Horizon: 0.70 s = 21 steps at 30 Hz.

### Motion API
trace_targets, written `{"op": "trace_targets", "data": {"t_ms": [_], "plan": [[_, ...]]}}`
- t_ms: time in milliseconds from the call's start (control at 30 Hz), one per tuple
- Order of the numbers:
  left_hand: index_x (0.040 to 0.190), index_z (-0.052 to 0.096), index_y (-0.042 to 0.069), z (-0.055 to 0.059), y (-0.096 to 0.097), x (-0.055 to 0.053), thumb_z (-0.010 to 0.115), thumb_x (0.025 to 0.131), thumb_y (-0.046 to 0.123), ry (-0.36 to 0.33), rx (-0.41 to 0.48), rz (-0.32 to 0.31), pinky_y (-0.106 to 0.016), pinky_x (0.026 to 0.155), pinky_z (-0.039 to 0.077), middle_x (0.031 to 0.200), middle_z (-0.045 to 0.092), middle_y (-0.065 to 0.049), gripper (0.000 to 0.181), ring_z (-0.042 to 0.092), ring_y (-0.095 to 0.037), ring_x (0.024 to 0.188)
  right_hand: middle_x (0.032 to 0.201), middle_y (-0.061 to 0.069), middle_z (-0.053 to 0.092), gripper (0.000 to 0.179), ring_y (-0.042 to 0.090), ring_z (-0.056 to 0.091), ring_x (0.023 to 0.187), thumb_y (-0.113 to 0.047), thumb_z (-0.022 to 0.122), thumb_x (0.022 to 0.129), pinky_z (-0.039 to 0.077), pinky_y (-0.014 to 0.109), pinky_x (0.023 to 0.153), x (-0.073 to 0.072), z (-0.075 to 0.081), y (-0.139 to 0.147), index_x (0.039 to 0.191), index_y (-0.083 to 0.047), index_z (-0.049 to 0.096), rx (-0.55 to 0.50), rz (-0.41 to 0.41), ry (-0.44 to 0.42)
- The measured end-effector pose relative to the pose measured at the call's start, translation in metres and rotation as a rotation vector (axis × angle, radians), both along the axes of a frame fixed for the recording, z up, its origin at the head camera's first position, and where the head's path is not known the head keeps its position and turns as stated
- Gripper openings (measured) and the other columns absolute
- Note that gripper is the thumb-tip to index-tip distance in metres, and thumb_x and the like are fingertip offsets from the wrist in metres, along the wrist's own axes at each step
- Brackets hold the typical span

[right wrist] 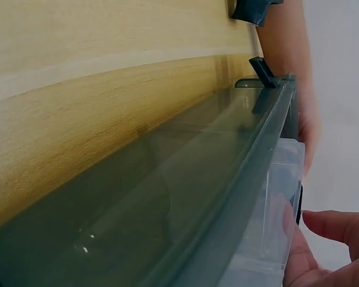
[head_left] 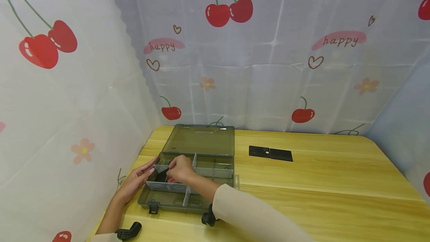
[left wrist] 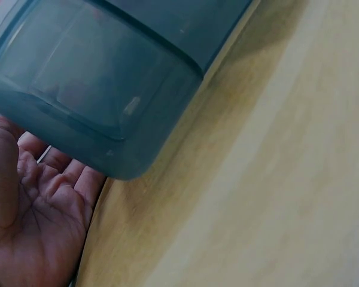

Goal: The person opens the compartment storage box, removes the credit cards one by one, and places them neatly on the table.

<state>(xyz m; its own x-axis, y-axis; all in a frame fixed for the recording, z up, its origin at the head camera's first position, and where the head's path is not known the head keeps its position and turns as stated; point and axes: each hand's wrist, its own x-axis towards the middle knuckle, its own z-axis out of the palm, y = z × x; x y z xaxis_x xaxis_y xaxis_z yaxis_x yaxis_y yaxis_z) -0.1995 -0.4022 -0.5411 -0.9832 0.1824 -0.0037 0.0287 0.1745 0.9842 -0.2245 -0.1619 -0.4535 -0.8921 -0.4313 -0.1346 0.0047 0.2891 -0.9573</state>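
Observation:
A translucent grey-green compartment box (head_left: 198, 201) lies on the table with its lid (head_left: 201, 140) folded back. My left hand (head_left: 134, 182) rests against the box's left side, its fingers extended along the wall; in the left wrist view the palm (left wrist: 42, 221) shows beside the box corner. Inside a left-hand compartment, walled by a pale clear divider (head_left: 168, 187), a flat black card (head_left: 162, 176) stands tilted. My right hand (head_left: 181, 169) reaches into that compartment and pinches the card's edge between thumb and fingers. Its fingers show partly through clear plastic in the right wrist view.
Two flat black cards, a left one (head_left: 258, 151) and a right one (head_left: 281, 155), lie side by side right of the lid. A black latch (head_left: 153, 208) juts from the box front. A cherry-patterned curtain (head_left: 255, 85) stands behind the wooden table (head_left: 319, 186).

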Motion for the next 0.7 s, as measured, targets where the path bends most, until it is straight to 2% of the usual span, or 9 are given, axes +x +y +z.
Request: {"op": "trace_targets", "data": {"t_ms": [167,267,400,500,700], "plan": [[0.162,0.029,0.015,0.000,0.000,0.000,0.049,0.109,0.027,0.002,-0.001,-0.007,-0.054,0.119,0.014,0.169,0.016,-0.007,0.058,0.007,-0.031,0.153,0.059,0.015,0.069,0.011,0.029,0.072,0.055,0.011,0.073,0.085,0.058,0.030,0.049,-0.002,-0.004,-0.004,0.095,0.008,0.067,-0.007,-0.032,-0.011],[0.162,0.028,0.015,-0.001,0.000,-0.002,0.049,0.109,0.027,0.002,0.001,-0.014,-0.035,0.117,0.026,0.169,0.016,-0.007,0.058,0.007,-0.030,0.153,0.059,0.016,0.068,0.012,0.030,0.072,0.055,0.013,0.072,0.085,0.057,0.029,0.048,-0.004,-0.005,-0.004,0.095,0.009,0.067,-0.025,-0.042,-0.029],[0.162,0.029,0.014,0.000,0.000,-0.003,0.049,0.109,0.026,0.002,0.019,-0.019,-0.011,0.103,0.032,0.169,0.015,-0.007,0.058,0.006,-0.029,0.153,0.060,0.018,0.068,0.013,0.032,0.072,0.056,0.014,0.070,0.085,0.058,0.031,0.048,-0.006,-0.001,-0.001,0.096,0.009,0.067,-0.054,-0.045,-0.049],[0.162,0.029,0.015,0.000,0.000,-0.004,0.049,0.109,0.026,0.003,0.026,-0.021,-0.009,0.102,0.032,0.169,0.015,-0.007,0.058,0.005,-0.029,0.153,0.060,0.018,0.068,0.014,0.033,0.072,0.056,0.013,0.070,0.086,0.059,0.034,0.050,-0.007,0.004,0.003,0.098,0.008,0.068,-0.057,-0.041,-0.033],[0.162,0.030,0.016,-0.002,-0.002,-0.003,0.049,0.109,0.027,0.003,0.009,-0.017,-0.013,0.105,0.031,0.169,0.016,-0.007,0.057,0.007,-0.029,0.153,0.062,0.018,0.069,0.017,0.033,0.072,0.057,0.013,0.069,0.086,0.060,0.034,0.052,-0.006,0.011,0.012,0.101,0.005,0.069,-0.068,-0.033,-0.023]]}}
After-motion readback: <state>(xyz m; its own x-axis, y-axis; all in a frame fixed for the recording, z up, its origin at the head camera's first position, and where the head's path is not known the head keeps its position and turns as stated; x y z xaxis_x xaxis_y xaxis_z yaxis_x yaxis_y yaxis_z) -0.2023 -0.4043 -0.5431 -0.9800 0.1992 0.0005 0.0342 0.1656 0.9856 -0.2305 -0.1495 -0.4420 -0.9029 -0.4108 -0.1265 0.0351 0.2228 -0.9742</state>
